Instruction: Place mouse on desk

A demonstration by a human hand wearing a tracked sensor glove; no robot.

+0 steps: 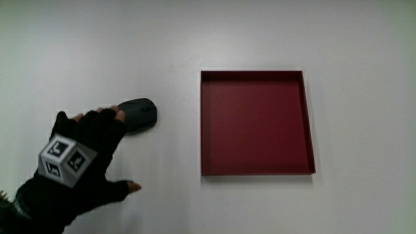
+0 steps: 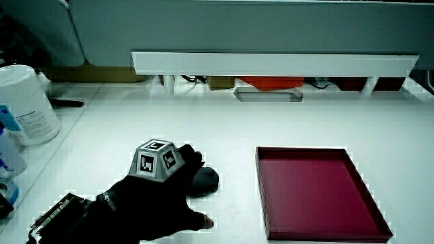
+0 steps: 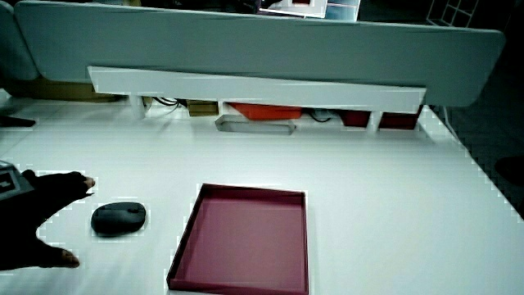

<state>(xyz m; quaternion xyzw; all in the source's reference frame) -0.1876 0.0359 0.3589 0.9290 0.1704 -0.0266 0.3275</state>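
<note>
Right now I see the dark grey computer mouse (image 1: 138, 115) lying flat on the white desk (image 1: 78, 52), well apart from the shallow red tray (image 1: 257, 170), which sits at about three o'clock from it in the main view. The gloved hand (image 1: 83, 156) lies at roughly seven o'clock from the mouse, nearer to me than it is. Its fingers (image 1: 104, 118) are spread and relaxed, holding nothing; the fingertips reach up just beside the mouse's near edge, and from the main view I cannot tell whether they touch it. The thumb (image 1: 125, 188) splays out over bare desk, clear of the mouse. In a side view the mouse (image 3: 119, 219) shows a clear strip of desk between it and the hand (image 3: 33, 215). In a side view the hand (image 2: 152, 193) covers part of the mouse (image 2: 205, 180), with the patterned cube (image 2: 155, 160) on its back facing up. The tray holds nothing that I can see.
</note>
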